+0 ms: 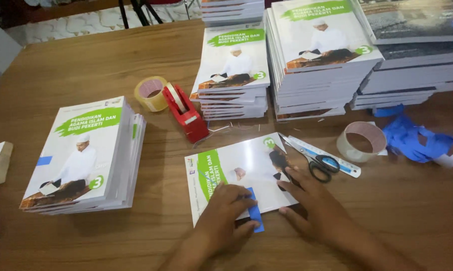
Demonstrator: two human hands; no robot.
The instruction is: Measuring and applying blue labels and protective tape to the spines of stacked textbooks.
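Hands at the near edge of a wooden table, head view. The left hand lies fingers-down and curled on a blue strip, pressing it at the near edge of a single book; the fingers are bent, not closed into a fist, and the strip runs out past the book's edge onto the wood. The right hand lies flat at 3 o'clock of the left, fingers spread and open, holding down the book's right corner and gripping nothing. The book lies flat, turned sideways, cover up, just ahead of both hands.

Edges and room: at 1 o'clock of the book, scissors rest on a ruler, close to the right fingertips but apart from them. A clear tape roll stands further right, with a crumpled blue sheet beside it. At 11 o'clock a red tape dispenser and a yellowish tape roll sit near the book's far corner. Bare wood lies to the left of the book and along the near edge.

Surface and room: a book pile stands at 9 o'clock, well apart. Taller book stacks line the far side from 12 to 2 o'clock. Pale floor shows beyond the table.
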